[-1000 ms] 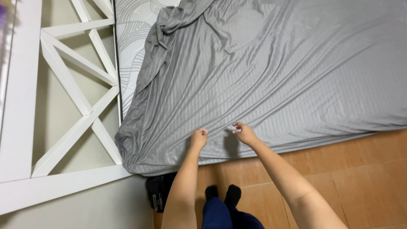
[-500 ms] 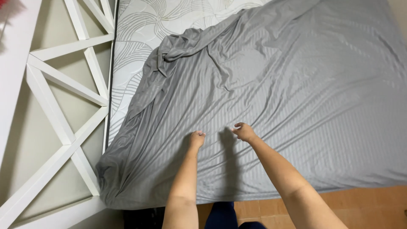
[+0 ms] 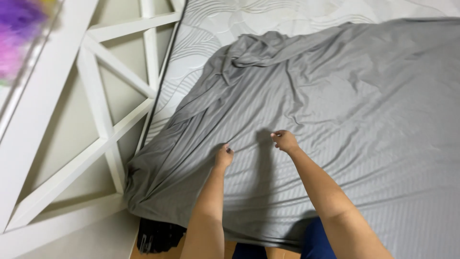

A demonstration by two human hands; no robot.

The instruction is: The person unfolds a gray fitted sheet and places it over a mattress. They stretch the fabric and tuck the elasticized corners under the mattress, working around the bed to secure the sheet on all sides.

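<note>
Lying crumpled toward the upper left, sheet [image 3: 345, 110].

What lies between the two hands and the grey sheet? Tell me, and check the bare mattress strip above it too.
Nothing visible. The left hand and right hand rest fingers-down directly on the grey sheet. The bare mattress beyond the bunched upper edge shows only its quilted white surface, with nothing lying on it. The white lattice frame stands off to the left side.

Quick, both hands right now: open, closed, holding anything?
Left hand: closed, fingers curled, pinching the grey sheet.
Right hand: closed, fingertips pinching the same sheet.
</note>
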